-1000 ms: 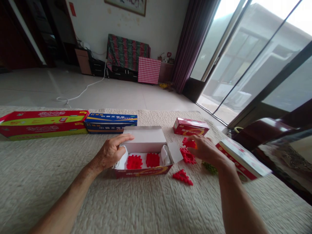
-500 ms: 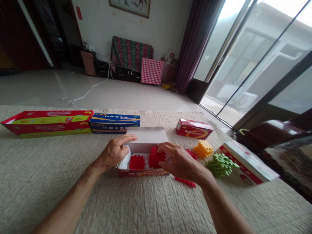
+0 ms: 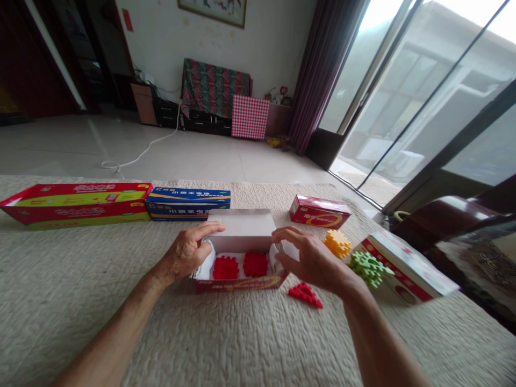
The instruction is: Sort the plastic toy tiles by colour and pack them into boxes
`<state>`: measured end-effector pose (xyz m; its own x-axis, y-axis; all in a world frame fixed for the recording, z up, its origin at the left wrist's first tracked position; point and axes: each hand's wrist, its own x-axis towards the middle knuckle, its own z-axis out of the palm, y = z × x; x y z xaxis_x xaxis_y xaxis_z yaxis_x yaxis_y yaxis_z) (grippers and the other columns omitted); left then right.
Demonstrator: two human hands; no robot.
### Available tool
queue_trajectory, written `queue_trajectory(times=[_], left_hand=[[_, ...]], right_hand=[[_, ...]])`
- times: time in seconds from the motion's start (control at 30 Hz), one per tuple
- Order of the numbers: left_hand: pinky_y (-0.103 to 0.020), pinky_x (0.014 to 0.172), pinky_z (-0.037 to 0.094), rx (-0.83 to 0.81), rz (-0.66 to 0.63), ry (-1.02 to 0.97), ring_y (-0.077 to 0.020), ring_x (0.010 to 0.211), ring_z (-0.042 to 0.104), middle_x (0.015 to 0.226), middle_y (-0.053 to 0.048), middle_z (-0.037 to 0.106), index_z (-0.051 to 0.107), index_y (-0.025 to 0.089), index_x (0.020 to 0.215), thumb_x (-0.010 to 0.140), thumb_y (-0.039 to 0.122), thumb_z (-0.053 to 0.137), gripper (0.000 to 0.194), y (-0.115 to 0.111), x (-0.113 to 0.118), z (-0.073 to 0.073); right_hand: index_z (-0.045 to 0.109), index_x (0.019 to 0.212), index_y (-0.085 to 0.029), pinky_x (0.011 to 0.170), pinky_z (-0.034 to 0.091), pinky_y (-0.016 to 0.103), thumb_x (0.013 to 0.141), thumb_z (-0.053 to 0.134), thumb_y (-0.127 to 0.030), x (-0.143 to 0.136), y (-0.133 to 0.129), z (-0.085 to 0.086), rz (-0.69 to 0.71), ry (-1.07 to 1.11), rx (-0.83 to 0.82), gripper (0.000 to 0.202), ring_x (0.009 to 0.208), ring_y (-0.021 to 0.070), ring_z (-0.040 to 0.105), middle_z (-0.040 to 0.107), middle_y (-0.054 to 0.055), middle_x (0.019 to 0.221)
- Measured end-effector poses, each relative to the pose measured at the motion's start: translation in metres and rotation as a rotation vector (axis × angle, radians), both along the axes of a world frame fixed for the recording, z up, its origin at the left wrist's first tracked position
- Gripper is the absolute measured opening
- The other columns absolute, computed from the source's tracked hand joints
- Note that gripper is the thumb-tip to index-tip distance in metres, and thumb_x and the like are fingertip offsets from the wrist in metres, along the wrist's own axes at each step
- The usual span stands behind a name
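Observation:
In front of me is a red cardboard box [image 3: 237, 286] with its white-lined lid [image 3: 242, 223] raised at the back. Two red toothed plastic pieces [image 3: 226, 267] lie on white lining inside, side by side and apart. My left hand [image 3: 189, 250] holds the left end of the box, its thumb by the lining and its fingers reaching to the lid. At the right end is my right hand [image 3: 308, 258], fingers apart and nothing between them, close to the side flap. A red triangular toothed piece [image 3: 305, 295] lies on the quilted cover just right of the box.
Yellow toothed pieces [image 3: 337, 243] and a green stack [image 3: 368, 269] lie to the right, beside a white-and-red carton [image 3: 407, 269]. A small red box [image 3: 320, 211] stands behind them. A blue box [image 3: 188, 204] and a long red-and-green box [image 3: 80, 205] line the back left.
My right hand has let go of a red toothed piece, which now lies flat in the box's right half. That hand has moved slightly right; my left hand has stayed in place.

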<state>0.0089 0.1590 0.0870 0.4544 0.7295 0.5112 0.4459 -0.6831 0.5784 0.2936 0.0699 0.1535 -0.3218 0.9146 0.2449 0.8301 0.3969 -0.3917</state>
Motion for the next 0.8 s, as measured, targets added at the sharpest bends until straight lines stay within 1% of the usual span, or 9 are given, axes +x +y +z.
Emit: queue_trajectory(times=[0.1, 0.2, 0.27, 0.33, 0.4, 0.53, 0.67, 0.8], left_hand=[[-0.031, 0.107, 0.045, -0.002, 0.008, 0.008, -0.0200, 0.115, 0.064, 0.120, -0.006, 0.070, 0.071, 0.014, 0.110, 0.070, 0.014, 0.043, 0.048, 0.001, 0.000, -0.001], [-0.031, 0.108, 0.045, -0.005, 0.024, 0.014, -0.0204, 0.116, 0.063, 0.120, -0.004, 0.070, 0.071, 0.016, 0.110, 0.071, 0.016, 0.044, 0.047, 0.003, -0.001, -0.003], [-0.031, 0.108, 0.045, -0.007, 0.029, 0.018, -0.0203, 0.116, 0.063, 0.121, -0.003, 0.070, 0.071, 0.018, 0.110, 0.071, 0.017, 0.044, 0.047, 0.003, -0.001, -0.004], [-0.031, 0.108, 0.044, -0.010, 0.030, 0.025, -0.0201, 0.116, 0.063, 0.121, -0.002, 0.070, 0.071, 0.019, 0.110, 0.071, 0.017, 0.044, 0.047, 0.004, -0.002, -0.004], [-0.030, 0.108, 0.044, -0.013, 0.030, 0.031, -0.0201, 0.116, 0.063, 0.122, -0.002, 0.070, 0.071, 0.018, 0.110, 0.072, 0.018, 0.044, 0.046, 0.003, -0.002, -0.004], [-0.031, 0.108, 0.044, -0.022, 0.035, 0.030, -0.0202, 0.116, 0.063, 0.122, -0.003, 0.070, 0.071, 0.019, 0.109, 0.071, 0.019, 0.045, 0.046, 0.003, -0.002, -0.004], [-0.032, 0.108, 0.044, -0.020, 0.034, 0.010, -0.0204, 0.115, 0.064, 0.120, -0.003, 0.071, 0.071, 0.019, 0.108, 0.071, 0.018, 0.045, 0.046, 0.003, -0.001, -0.003], [-0.033, 0.108, 0.045, -0.018, 0.035, -0.011, -0.0205, 0.114, 0.064, 0.119, -0.003, 0.071, 0.072, 0.020, 0.108, 0.071, 0.018, 0.045, 0.046, 0.003, -0.001, -0.003]], right_hand=[[0.063, 0.105, -0.022, 0.092, 0.046, 0.037, 0.078, 0.055, -0.012, 0.036, 0.000, 0.003, -0.159, -0.064, 0.044, 0.030, 0.102, 0.0206, 0.062, 0.068, 0.006, 0.111], [0.065, 0.107, -0.019, 0.089, 0.048, 0.038, 0.073, 0.055, -0.010, 0.068, -0.002, -0.001, -0.316, -0.190, -0.088, 0.037, 0.100, 0.0236, 0.064, 0.069, 0.009, 0.108], [0.064, 0.112, -0.018, 0.089, 0.048, 0.038, 0.071, 0.057, -0.011, 0.079, -0.003, -0.007, -0.348, -0.254, -0.192, 0.043, 0.101, 0.0249, 0.063, 0.068, 0.012, 0.111], [0.061, 0.117, -0.018, 0.092, 0.047, 0.037, 0.068, 0.059, -0.012, 0.080, -0.002, -0.015, -0.319, -0.281, -0.249, 0.050, 0.106, 0.0255, 0.061, 0.065, 0.013, 0.119], [0.061, 0.117, -0.018, 0.093, 0.047, 0.036, 0.066, 0.060, -0.013, 0.075, 0.000, -0.021, -0.284, -0.293, -0.279, 0.051, 0.108, 0.0258, 0.060, 0.063, 0.014, 0.121], [0.060, 0.107, -0.016, 0.083, 0.048, 0.034, 0.065, 0.062, -0.014, 0.066, 0.003, -0.031, -0.309, -0.355, -0.314, 0.043, 0.097, 0.0255, 0.060, 0.062, 0.016, 0.110], [0.060, 0.097, -0.016, 0.070, 0.046, 0.031, 0.063, 0.063, -0.015, 0.067, 0.003, -0.040, -0.354, -0.400, -0.313, 0.035, 0.084, 0.0228, 0.059, 0.060, 0.014, 0.102], [0.059, 0.086, -0.018, 0.066, 0.042, 0.028, 0.067, 0.060, -0.015, 0.069, 0.004, -0.045, -0.325, -0.360, -0.258, 0.019, 0.077, 0.0187, 0.057, 0.059, 0.010, 0.092]])
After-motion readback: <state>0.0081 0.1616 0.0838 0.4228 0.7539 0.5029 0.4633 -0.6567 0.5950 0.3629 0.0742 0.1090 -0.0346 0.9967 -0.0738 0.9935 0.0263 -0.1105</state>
